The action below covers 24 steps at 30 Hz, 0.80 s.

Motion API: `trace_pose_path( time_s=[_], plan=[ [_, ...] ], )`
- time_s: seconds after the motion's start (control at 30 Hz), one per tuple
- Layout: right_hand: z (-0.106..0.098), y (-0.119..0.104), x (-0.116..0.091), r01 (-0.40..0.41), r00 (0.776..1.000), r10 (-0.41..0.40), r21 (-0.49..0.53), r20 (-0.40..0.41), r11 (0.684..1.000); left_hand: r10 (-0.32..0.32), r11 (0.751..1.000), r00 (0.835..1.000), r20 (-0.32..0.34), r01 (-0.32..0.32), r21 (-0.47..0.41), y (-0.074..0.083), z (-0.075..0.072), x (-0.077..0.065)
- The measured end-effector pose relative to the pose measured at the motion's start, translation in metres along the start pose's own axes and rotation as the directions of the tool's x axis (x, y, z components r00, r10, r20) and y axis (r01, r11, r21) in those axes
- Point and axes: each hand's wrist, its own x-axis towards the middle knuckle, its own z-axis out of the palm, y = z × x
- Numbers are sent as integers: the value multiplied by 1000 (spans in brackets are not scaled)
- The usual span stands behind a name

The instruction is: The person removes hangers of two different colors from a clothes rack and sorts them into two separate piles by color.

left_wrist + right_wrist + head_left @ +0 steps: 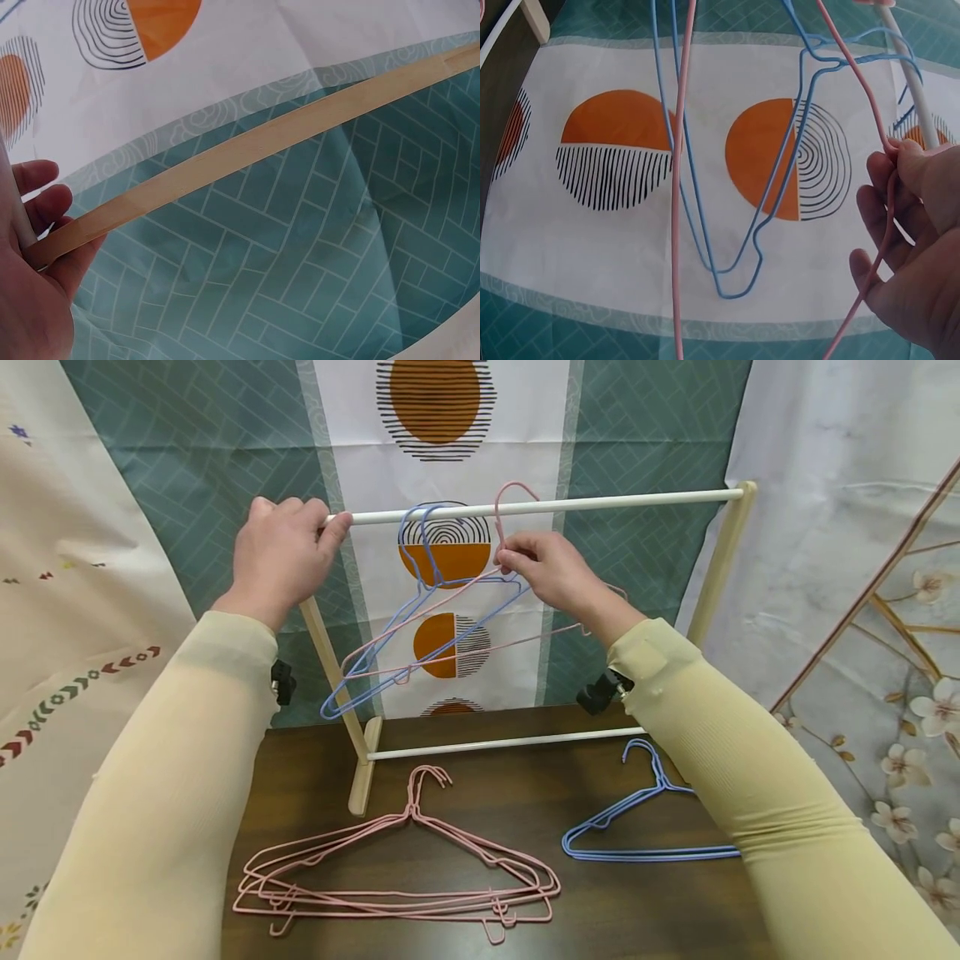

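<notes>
My left hand [281, 556] grips the top left corner of a clothes rack [622, 502], its fingers curled round the rail's end beside the wooden post [187, 169]. With thumb and fingertips, my right hand [558, 572] pinches a pink hanger [405, 625] at the neck, just below the rail. That hanger's hook arches above the rail, its tip at the rail's upper edge; whether it bears weight I cannot tell. Two blue hangers [431, 547] hang on the rail between my hands, partly behind the pink one. In the right wrist view the pink wire [889, 217] crosses my palm.
Several pink hangers [405, 893] lie stacked on the dark wooden table [480, 785] in front. A stack of blue hangers [630, 802] lies at the right, partly hidden by my right sleeve. The rack's lower bar [502, 743] runs low behind them.
</notes>
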Motion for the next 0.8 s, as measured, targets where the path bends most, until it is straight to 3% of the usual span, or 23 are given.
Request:
trace_pose_path(
  time_s=[0.43, 0.8],
  plan=[
    [-2, -6, -35, 21, 998, -25, 69, 53, 997, 16, 1000, 1000, -14, -16, 8, -1, 1, 1],
    [10, 7, -72, 22, 991, -39, 140, 125, 990, 8, 1000, 1000, -12, -7, 8, -2, 2, 0]
  ],
)
